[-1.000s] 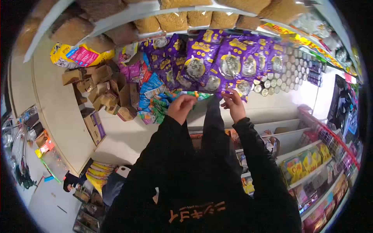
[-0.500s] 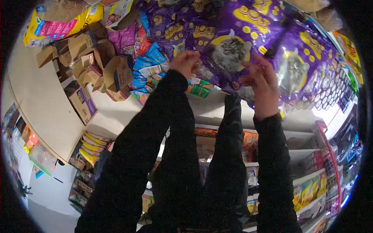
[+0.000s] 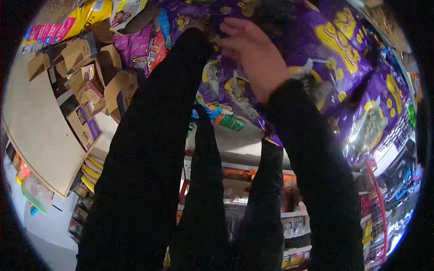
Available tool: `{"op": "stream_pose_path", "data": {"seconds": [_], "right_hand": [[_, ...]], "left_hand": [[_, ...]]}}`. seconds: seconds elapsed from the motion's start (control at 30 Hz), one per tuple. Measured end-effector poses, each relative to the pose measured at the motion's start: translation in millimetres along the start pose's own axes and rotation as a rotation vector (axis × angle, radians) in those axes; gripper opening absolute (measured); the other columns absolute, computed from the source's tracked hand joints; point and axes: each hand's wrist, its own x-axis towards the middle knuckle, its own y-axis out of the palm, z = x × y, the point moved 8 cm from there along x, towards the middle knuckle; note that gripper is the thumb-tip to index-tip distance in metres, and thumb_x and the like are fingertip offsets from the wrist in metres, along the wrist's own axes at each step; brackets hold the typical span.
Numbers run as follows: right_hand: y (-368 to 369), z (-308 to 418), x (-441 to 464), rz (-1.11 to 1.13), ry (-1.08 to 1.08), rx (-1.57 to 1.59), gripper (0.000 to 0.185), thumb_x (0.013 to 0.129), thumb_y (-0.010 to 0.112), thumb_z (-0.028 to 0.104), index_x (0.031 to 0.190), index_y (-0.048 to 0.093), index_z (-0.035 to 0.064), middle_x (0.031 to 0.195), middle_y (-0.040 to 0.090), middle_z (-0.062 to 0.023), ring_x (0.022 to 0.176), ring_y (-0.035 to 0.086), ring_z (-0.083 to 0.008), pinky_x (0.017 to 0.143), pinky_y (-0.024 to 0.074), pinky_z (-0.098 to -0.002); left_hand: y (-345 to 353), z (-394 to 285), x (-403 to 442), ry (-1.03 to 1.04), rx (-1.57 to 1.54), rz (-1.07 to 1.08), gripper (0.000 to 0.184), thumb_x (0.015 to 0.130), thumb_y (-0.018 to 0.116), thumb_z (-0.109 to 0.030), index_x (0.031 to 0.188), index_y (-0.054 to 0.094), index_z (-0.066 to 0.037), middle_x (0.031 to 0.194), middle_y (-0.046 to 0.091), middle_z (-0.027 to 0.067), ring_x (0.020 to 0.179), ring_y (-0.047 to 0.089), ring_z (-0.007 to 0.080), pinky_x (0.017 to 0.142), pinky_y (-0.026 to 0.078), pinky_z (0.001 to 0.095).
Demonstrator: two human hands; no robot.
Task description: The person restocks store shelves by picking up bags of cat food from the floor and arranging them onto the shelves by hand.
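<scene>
Large purple cat food bags (image 3: 334,45) printed "Bolt" with cat pictures fill the upper middle and right. My right hand (image 3: 257,56) is over them, fingers stretched leftward and a little apart, with nothing visible in its grasp. Farther up and left, my left hand (image 3: 194,25) reaches in among the bags; it is dim and its fingers are hidden past the sleeve. Below the hands lie small blue and green pouches (image 3: 228,119), partly covered by my left sleeve.
Opened cardboard boxes (image 3: 83,122) stand at the left on a pale counter (image 3: 36,117). Behind them are pink pouches (image 3: 138,45) and a yellow bag (image 3: 86,20). Stocked shelves (image 3: 294,226) are beyond my legs, and a red-rimmed wire rack (image 3: 377,198) is at the lower right.
Both hands have moved up in the view, the left one farther in among the bags. My right hand has also shifted left. The camera view has changed, and the nearest purple bags appear larger.
</scene>
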Motion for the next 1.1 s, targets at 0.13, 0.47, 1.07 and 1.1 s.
{"op": "stream_pose_path", "data": {"seconds": [0.13, 0.47, 1.07, 1.1], "right_hand": [[15, -36, 27, 0.078, 0.002, -0.205, 0.035, 0.086, 0.048, 0.011, 0.120, 0.044, 0.0008, 0.115, 0.053, -0.0126, 0.101, 0.056, -0.0208, 0.089, 0.0422, -0.0299], [30, -75, 0, -0.035, 0.471, 0.188, 0.028, 0.085, 0.046, 0.010, 0.112, 0.046, 0.0010, 0.102, 0.058, -0.0098, 0.089, 0.060, -0.0197, 0.081, 0.0451, -0.0307], [26, -30, 3, -0.148, 0.556, 0.558, 0.041, 0.085, 0.056, 0.032, 0.114, 0.046, 0.0036, 0.103, 0.056, -0.0105, 0.095, 0.055, -0.0222, 0.085, 0.0433, -0.0341], [27, -27, 4, -0.151, 0.585, 0.576, 0.044, 0.084, 0.057, 0.034, 0.114, 0.047, 0.0035, 0.102, 0.057, -0.0101, 0.095, 0.055, -0.0223, 0.086, 0.0429, -0.0338]], "left_hand": [[6, 14, 10, 0.102, 0.036, -0.090, 0.038, 0.087, 0.050, -0.036, 0.116, 0.054, -0.012, 0.109, 0.057, 0.0118, 0.093, 0.057, 0.0291, 0.073, 0.048, 0.0452], [-19, 14, 42, 0.172, 0.141, -0.095, 0.033, 0.087, 0.048, -0.032, 0.111, 0.056, -0.012, 0.110, 0.058, 0.0124, 0.095, 0.058, 0.0296, 0.079, 0.047, 0.0446], [-148, 13, -210, -0.104, -2.149, -0.403, 0.022, 0.086, 0.054, -0.007, 0.108, 0.054, -0.011, 0.073, 0.049, 0.0023, 0.067, 0.050, 0.0155, 0.061, 0.044, 0.0295], [-147, 2, -227, -0.101, -2.145, -0.402, 0.022, 0.086, 0.054, -0.007, 0.108, 0.054, -0.011, 0.073, 0.049, 0.0023, 0.067, 0.050, 0.0155, 0.061, 0.044, 0.0295]]}}
